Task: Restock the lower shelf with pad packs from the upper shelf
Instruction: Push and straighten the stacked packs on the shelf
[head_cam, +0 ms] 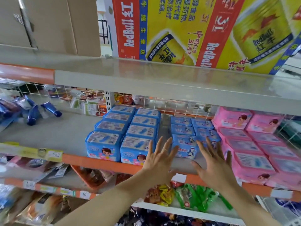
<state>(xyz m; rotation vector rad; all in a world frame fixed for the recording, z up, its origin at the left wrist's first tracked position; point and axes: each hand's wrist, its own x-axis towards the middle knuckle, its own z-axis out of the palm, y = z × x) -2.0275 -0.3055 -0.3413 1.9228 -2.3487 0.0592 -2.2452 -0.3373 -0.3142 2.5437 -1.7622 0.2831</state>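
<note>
Blue pad packs [120, 132] stand in two rows on the middle shelf [101, 162]. To their right lie smaller blue packs [184, 141] in two rows, then pink pad packs [250, 144] at the far right. My left hand [158, 158] is raised with fingers spread in front of the gap between the blue rows, holding nothing. A ring shows on one finger. My right hand [215, 162] is also spread and empty, just in front of the smaller blue packs. The top shelf [146, 74] above holds no pad packs that I can see.
A cardboard box [48, 25] and a yellow-red RedBull carton [203, 30] stand on the top shelf. Blue tubes [42, 110] lie at the left of the middle shelf. Below, snack bags [192, 196] and an orange tray [84, 176] fill lower shelves. Wire mesh [146, 103] backs the shelf.
</note>
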